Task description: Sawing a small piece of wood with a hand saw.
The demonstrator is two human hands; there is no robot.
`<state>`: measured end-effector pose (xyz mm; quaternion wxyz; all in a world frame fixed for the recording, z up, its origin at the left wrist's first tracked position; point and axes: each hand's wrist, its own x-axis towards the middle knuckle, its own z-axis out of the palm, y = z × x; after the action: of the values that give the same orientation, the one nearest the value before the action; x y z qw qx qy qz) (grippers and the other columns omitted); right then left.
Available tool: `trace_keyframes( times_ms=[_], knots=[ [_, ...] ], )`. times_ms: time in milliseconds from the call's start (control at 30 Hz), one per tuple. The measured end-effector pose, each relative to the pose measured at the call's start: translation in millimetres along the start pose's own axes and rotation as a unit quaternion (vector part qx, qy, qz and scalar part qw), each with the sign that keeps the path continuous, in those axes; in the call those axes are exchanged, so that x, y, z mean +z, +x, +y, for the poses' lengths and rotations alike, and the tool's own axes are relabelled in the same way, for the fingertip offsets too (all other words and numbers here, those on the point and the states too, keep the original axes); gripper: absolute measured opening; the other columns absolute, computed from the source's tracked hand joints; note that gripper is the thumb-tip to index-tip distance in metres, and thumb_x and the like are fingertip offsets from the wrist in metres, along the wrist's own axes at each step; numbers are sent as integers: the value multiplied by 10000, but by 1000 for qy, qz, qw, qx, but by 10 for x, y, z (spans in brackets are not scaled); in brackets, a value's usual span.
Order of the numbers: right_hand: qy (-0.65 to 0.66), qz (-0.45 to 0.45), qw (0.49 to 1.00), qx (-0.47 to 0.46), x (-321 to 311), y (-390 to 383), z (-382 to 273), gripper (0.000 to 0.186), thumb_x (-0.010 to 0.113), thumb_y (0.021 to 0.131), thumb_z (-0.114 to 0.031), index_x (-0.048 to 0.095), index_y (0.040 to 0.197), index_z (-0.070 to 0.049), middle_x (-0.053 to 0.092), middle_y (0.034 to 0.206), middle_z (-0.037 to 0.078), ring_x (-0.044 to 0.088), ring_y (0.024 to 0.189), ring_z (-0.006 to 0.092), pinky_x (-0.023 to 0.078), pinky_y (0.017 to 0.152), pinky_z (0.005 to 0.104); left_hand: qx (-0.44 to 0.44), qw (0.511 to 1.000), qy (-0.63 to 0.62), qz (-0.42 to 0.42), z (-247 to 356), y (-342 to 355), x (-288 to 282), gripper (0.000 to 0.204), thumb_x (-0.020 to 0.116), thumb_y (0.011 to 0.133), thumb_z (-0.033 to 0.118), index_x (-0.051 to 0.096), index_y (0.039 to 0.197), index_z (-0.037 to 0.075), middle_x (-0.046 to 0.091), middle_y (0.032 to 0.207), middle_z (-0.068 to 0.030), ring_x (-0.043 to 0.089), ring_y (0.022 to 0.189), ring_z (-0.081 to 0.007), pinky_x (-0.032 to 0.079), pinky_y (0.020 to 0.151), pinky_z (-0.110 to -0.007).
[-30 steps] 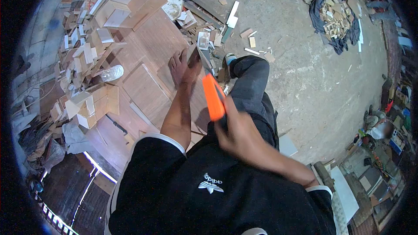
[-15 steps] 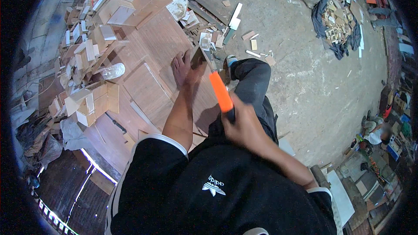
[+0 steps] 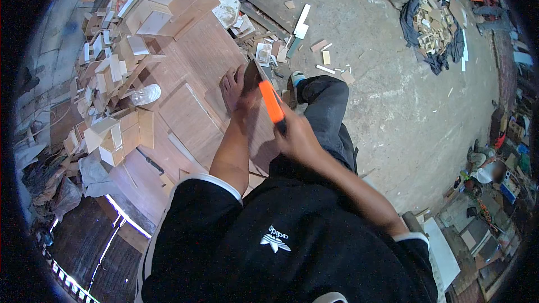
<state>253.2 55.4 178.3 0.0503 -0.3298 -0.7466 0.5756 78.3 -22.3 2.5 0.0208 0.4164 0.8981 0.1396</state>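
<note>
My right hand (image 3: 296, 134) is closed around the black and orange handle of a handsaw (image 3: 272, 102). The saw's blade (image 3: 252, 76) points away from me, near the right edge of a reddish-brown wooden worktop (image 3: 205, 50). Just left of the blade, my left hand (image 3: 233, 91) lies flat with its fingers apart, pressing down on the wood. What the blade's teeth touch is hidden by the blade and the left hand.
Small open wooden boxes (image 3: 132, 129) and a clear plastic container (image 3: 146, 95) stand on the left. Offcuts lie beyond the worktop, and a dark cloth (image 3: 408, 25) heaped with scraps sits on the concrete floor (image 3: 404, 112). My leg (image 3: 324, 104) is beside the worktop's right edge.
The right hand has pushed the handsaw forward and to the left, bringing the handle closer to the left hand. My left hand has stayed in place.
</note>
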Motion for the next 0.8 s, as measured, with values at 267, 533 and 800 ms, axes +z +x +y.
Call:
trace_keyframes(
  times_ms=[267,533,800],
  knots=[
    [27,-65,996,50,-404,-427,-831,569,591,762,27,429,1307,26,589,770,299,631,755,446,492,627,467,-39,999,-8,-17,-26,-43,53,735,699,700,504,454,1328,211,429,1276,-118,390,1245,-337,330,1053,-479],
    [-33,-20,999,15,30,354,107,507,591,744,13,469,1236,20,598,834,309,593,776,475,477,662,479,11,1000,17,-16,61,30,145,754,690,709,512,441,1346,195,441,1274,-136,403,1228,-332,315,1061,-475],
    [14,-22,1000,9,-210,-252,-310,567,598,743,9,451,1291,1,590,841,315,591,819,478,471,676,489,4,1000,10,-5,-67,-22,57,706,674,745,502,454,1340,192,458,1254,-147,418,1210,-342,333,1042,-479]
  ],
)
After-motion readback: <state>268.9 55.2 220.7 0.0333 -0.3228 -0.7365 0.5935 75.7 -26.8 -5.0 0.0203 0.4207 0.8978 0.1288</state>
